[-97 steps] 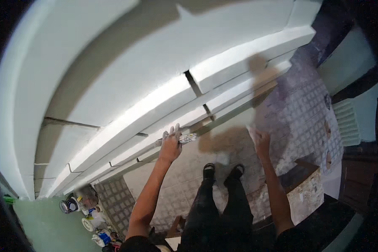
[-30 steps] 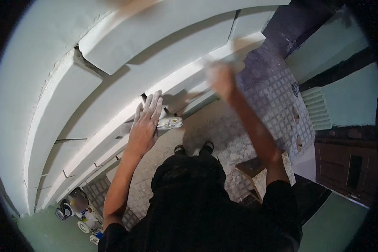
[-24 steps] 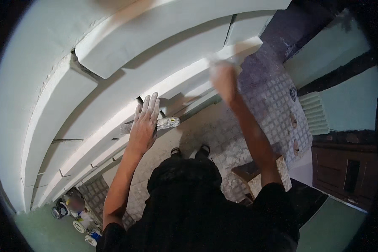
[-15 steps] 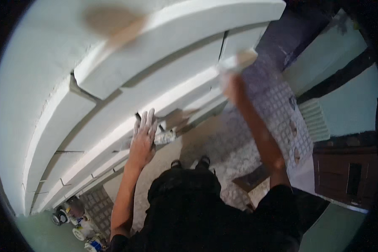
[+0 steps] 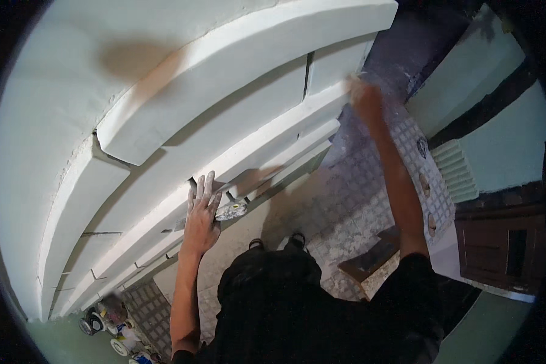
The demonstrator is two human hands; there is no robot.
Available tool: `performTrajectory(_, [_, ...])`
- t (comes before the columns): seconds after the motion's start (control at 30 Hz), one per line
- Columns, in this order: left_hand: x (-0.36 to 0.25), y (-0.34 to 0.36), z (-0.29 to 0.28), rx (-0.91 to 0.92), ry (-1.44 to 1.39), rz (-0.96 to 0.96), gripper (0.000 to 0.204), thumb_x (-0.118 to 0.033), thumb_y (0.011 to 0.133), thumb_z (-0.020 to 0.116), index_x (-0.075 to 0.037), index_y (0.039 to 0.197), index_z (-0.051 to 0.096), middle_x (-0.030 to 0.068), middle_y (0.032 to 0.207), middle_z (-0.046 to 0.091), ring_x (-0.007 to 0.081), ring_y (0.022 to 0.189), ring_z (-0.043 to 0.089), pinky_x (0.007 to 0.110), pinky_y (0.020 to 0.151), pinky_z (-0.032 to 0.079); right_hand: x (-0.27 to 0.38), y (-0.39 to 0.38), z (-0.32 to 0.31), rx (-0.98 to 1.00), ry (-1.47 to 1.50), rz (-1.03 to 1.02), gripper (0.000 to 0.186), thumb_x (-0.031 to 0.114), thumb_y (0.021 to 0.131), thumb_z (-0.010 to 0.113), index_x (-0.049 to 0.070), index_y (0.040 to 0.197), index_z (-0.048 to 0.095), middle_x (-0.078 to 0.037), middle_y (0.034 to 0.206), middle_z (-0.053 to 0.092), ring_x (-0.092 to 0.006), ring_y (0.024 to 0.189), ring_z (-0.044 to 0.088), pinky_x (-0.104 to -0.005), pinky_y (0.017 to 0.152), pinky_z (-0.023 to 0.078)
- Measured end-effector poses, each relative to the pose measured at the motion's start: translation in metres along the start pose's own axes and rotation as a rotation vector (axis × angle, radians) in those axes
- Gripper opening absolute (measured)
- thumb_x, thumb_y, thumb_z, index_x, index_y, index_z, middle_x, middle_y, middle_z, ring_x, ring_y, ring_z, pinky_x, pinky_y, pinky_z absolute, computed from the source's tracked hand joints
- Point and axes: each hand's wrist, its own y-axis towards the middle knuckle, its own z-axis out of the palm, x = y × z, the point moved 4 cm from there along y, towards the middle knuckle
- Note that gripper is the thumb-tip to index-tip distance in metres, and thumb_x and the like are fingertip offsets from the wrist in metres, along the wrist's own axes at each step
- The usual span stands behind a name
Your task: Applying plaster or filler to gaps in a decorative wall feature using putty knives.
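A white stepped moulding [image 5: 267, 57] curves along the wall in several layers. My left hand [image 5: 201, 215] rests on its lower ledge [image 5: 273, 127], fingers stretched upward and dusted white. A plaster-smeared handle [image 5: 232, 211], apparently a putty knife's, juts out beside the thumb; the hand covers most of the rest. Farther right, my right hand [image 5: 367, 100] is curled closed at the end of that ledge. Something small and pale shows at its fingertips, too unclear to name.
Dusty patterned tiles [image 5: 400, 164] cover the floor at right. A dark flat board [image 5: 370, 259] lies near my right side. Several buckets and containers [image 5: 120, 346] stand at the lower left. A brown cabinet [image 5: 497, 246] and a ribbed white panel [image 5: 455, 170] are at the far right.
My right hand has moved rightward and slightly up along the ledge to its end. My left hand has slid a little down, the smeared handle moving with it. The view has shifted slightly.
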Motion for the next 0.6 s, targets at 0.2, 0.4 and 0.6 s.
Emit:
performTrajectory(0.2, [-0.003, -0.004, -0.007, -0.034, -0.008, 0.008, 0.063, 0.011, 0.061, 0.052, 0.003, 0.123, 0.06, 0.0118, 0.16, 0.019, 0.0363, 0.147, 0.016, 0.055, 0.119, 0.016, -0.021, -0.012, 0.019, -0.05, -0.363, -0.53, 0.017, 0.006, 0.087, 0.051, 0.0, 0.09, 0.066, -0.022, 0.085, 0.065, -0.0391, 0.079, 0.063, -0.0474, 0.072, 0.051])
performTrajectory(0.4, [-0.007, 0.003, -0.002, 0.034, -0.011, -0.031, 0.063, 0.01, 0.061, 0.053, 0.005, 0.123, 0.06, 0.0123, 0.16, 0.017, 0.0364, 0.147, 0.015, 0.055, 0.119, 0.016, -0.05, -0.025, 0.036, 0.16, -0.308, -0.351, 0.018, 0.01, 0.089, 0.051, 0.001, 0.098, 0.063, -0.02, 0.084, 0.063, -0.0372, 0.08, 0.062, -0.048, 0.077, 0.05])
performTrajectory(0.6, [-0.014, 0.011, -0.002, 0.053, -0.015, -0.019, 0.063, 0.008, 0.06, 0.054, 0.004, 0.123, 0.061, 0.014, 0.16, 0.017, 0.0366, 0.147, 0.016, 0.055, 0.119, 0.015, -0.107, -0.002, 0.007, 0.162, -0.528, -0.313, 0.02, 0.008, 0.089, 0.051, -0.001, 0.103, 0.063, -0.019, 0.085, 0.063, -0.0363, 0.08, 0.062, -0.0446, 0.071, 0.049])
